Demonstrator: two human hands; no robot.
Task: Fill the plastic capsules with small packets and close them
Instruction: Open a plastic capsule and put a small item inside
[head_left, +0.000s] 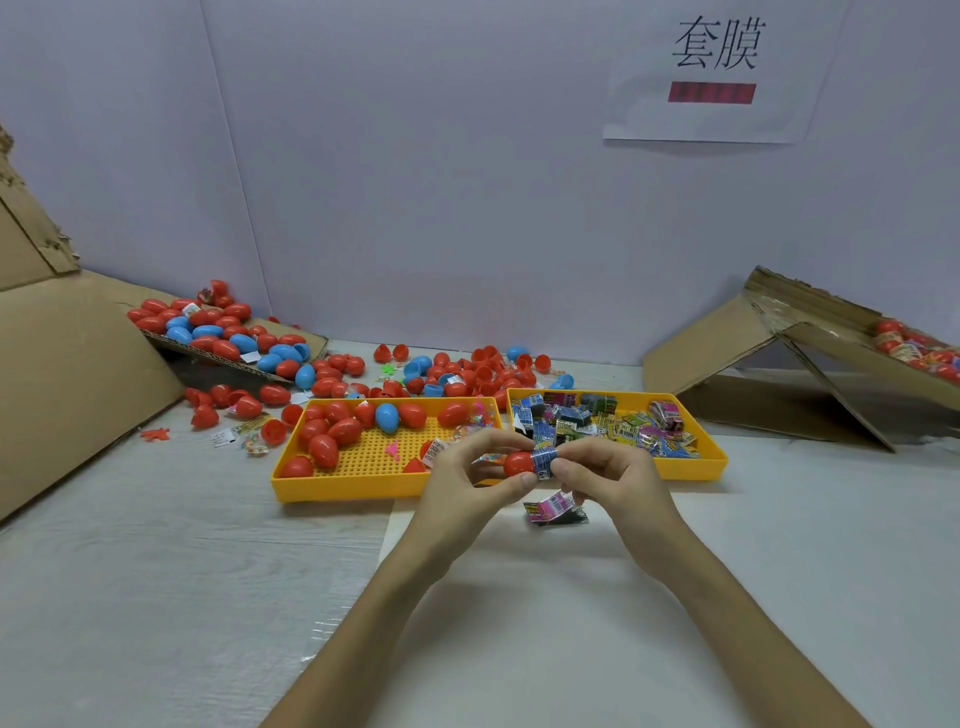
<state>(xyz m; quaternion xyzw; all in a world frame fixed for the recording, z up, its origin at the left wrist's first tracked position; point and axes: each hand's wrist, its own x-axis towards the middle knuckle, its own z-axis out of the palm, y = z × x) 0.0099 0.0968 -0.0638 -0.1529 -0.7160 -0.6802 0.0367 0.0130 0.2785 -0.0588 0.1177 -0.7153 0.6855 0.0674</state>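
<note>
A red capsule (518, 463) is held above the table just in front of the two yellow trays. My left hand (467, 480) grips its left end between thumb and fingers. A blue printed film sleeve (544, 460) wraps the capsule's right end, and my right hand (605, 470) pinches that sleeve. A pink and black packet (553, 510) lies on the table right below my hands. The left yellow tray (332, 491) holds several red capsules and one blue one. In the right yellow tray (717, 457) lies a heap of printed packets.
Loose red and blue capsules (332, 371) and halves spread behind the trays and up a cardboard ramp (78, 374) at left. A second cardboard ramp (779, 364) at right carries wrapped capsules. A white sheet (519, 597) covers the table under my arms.
</note>
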